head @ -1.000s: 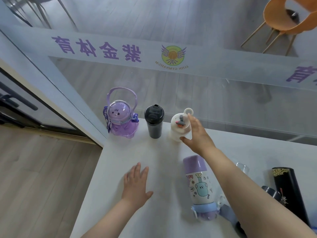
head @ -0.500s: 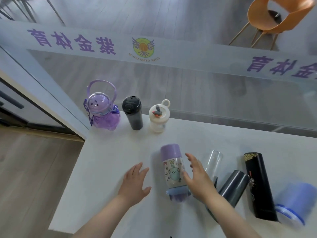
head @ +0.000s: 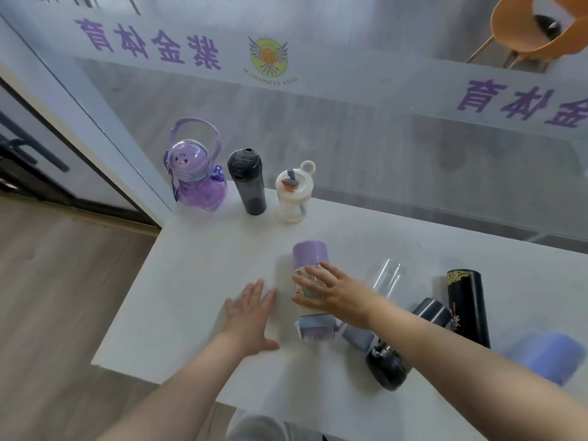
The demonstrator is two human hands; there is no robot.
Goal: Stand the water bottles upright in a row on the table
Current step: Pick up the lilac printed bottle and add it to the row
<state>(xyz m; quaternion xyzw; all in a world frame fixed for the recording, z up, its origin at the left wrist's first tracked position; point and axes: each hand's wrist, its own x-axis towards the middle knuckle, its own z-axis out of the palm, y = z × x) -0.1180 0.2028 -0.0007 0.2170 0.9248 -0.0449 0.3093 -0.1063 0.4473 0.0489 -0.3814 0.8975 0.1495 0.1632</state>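
Three bottles stand upright in a row at the back of the white table [head: 191, 297]: a purple round bottle [head: 197, 183] with a handle, a dark grey bottle [head: 247, 183], and a white bottle [head: 294, 195] with a ring lid. A purple-capped cartoon bottle [head: 310, 259] lies on its side mid-table. My right hand [head: 334, 291] rests over its body, fingers curled around it. My left hand [head: 251, 313] lies flat on the table just left of it, fingers spread.
Lying to the right are a clear bottle [head: 386, 275], a grey bottle [head: 429, 310], a black printed bottle [head: 467, 307], a blurred blue bottle [head: 550, 354] and a black lid [head: 386, 367]. A glass wall [head: 350, 138] borders the table's far edge. The table's left edge drops to wooden floor.
My right hand left the white bottle at the back, came down to the lying cartoon bottle and closed over its body. The left hand stayed flat. The view shifted right.
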